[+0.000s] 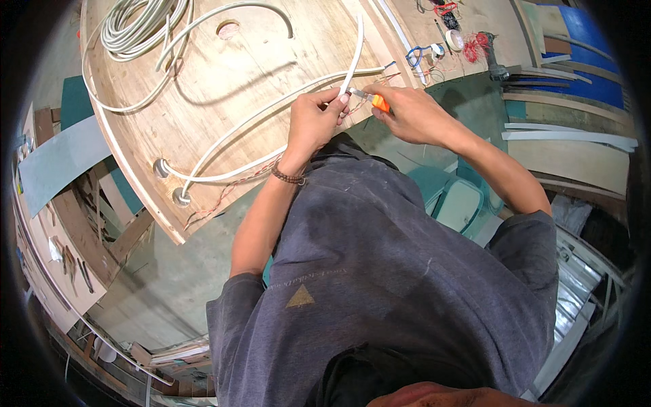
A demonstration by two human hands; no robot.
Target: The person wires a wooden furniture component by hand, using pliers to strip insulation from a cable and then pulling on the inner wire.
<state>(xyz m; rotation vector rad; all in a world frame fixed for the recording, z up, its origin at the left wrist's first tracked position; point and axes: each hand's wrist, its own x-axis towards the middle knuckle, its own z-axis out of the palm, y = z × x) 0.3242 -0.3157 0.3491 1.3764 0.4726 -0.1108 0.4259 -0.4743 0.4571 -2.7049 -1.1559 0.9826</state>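
Note:
My left hand [313, 121] pinches a white cable [355, 54] near the front edge of a plywood panel [237, 129]. The cable's free end points up and away from me. In my right hand [417, 117] is an orange utility knife [380, 102], its blade pointing left and meeting the cable beside my left fingertips. Whether the blade has cut in is too small to tell. Two white cable runs come out of round holes [161, 168] at the panel's near left corner and curve toward my hands. Twisted thin wires [222, 197] lie along the near edge.
A coil of white cable [135, 34] lies on the panel's far left. Toward the far right are a white roll of tape [454, 41], a bundle of red wire [477, 49] and a dark power tool [498, 68]. A green chair [462, 205] stands below the panel, right of my body.

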